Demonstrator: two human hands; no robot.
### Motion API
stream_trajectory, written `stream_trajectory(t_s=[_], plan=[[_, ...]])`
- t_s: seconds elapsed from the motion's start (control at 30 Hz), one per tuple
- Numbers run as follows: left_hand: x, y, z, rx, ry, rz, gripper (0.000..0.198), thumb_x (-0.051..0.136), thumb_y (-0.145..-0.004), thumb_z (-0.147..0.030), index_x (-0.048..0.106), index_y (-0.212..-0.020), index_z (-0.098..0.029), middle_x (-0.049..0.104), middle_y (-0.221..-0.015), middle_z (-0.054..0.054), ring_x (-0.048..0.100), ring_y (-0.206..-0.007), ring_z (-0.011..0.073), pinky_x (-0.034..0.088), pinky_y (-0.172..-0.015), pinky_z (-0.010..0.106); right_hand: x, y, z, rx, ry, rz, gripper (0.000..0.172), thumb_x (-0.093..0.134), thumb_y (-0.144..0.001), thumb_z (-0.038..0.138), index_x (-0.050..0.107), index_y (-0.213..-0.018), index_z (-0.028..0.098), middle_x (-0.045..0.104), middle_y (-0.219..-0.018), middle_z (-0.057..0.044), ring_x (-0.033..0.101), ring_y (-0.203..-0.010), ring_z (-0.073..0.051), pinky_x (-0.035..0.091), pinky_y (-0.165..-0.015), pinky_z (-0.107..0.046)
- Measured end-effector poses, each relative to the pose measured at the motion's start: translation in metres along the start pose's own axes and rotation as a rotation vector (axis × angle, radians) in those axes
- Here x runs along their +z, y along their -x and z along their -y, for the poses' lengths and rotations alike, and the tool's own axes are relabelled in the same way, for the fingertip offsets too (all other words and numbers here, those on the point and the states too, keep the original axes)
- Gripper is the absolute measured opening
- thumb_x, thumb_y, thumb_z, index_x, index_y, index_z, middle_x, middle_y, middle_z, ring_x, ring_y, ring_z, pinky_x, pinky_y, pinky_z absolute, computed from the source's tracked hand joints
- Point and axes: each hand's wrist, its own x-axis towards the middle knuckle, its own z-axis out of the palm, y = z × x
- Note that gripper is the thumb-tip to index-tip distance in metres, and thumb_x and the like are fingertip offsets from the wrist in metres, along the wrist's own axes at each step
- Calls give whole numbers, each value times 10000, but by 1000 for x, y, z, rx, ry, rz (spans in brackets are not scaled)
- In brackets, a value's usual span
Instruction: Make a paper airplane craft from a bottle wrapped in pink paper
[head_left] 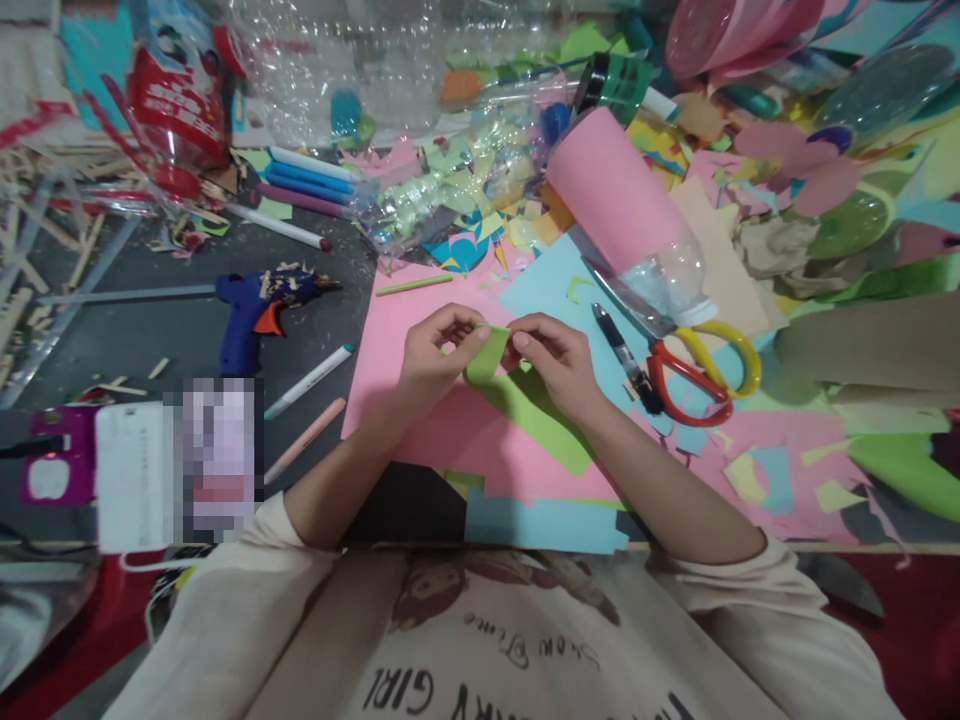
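Note:
A strip of green paper (491,352) is pinched between both hands above a pink sheet (420,330). My left hand (433,352) grips the strip's left side with curled fingers. My right hand (553,358) pinches its right end with thumb and forefinger. More of the green paper (541,418) trails down under my right wrist across the pink sheet. Red and yellow scissors (694,365) lie just right of my right hand, on a light blue sheet (551,290).
A blue glue gun (259,308) lies to the left, with marker pens (311,180) behind it. A pink-wrapped plastic bottle (626,215) lies at the back right. Clear bottles (337,70), paper scraps and wooden sticks crowd the back. A white device (135,475) sits at the near left.

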Motion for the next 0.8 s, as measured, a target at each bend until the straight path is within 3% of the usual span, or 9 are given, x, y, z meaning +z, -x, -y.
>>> stream_trajectory(t_s=[0.43, 0.8], plan=[[-2, 1, 0, -62, 67, 37, 247, 737, -704, -409, 623, -682, -191, 599, -650, -19, 537, -583, 99, 468, -591, 247, 0, -1, -2, -19, -31, -7, 387, 664, -816, 585, 636, -757, 204, 600, -645, 27, 571, -546, -105, 487, -549, -265], [1, 1, 1, 18, -43, 64, 179, 685, -729, -345, 602, -678, -195, 606, -653, -22, 560, -603, 104, 485, -613, 232, 4, -1, -5, -50, 42, -61, 380, 656, -817, 582, 593, -751, 213, 552, -615, 47, 535, -509, -97, 433, -516, -264]])
